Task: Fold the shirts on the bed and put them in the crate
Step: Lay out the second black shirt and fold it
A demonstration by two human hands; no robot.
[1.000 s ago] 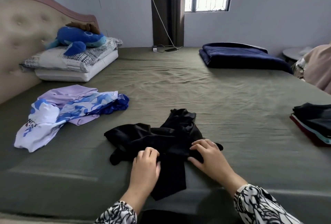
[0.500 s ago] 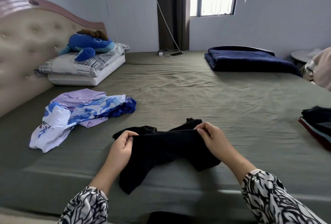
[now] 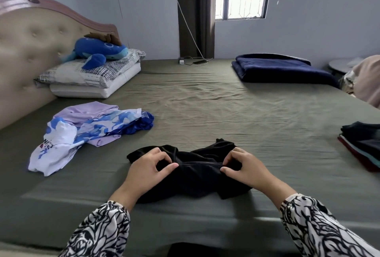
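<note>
At the near edge of the bed (image 3: 205,100), a person's left hand (image 3: 147,169) and right hand (image 3: 244,167) pinch a crumpled black shirt (image 3: 197,176) between curled fingers (image 3: 226,161), unfolded shirts (image 3: 90,127) lying to its left.

A matt black cloth shirt (image 3: 197,176) lies on a wrinkled olive cotton-like sheet (image 3: 226,112), beside a tufted, faintly glossy padded headboard (image 3: 30,51).
</note>
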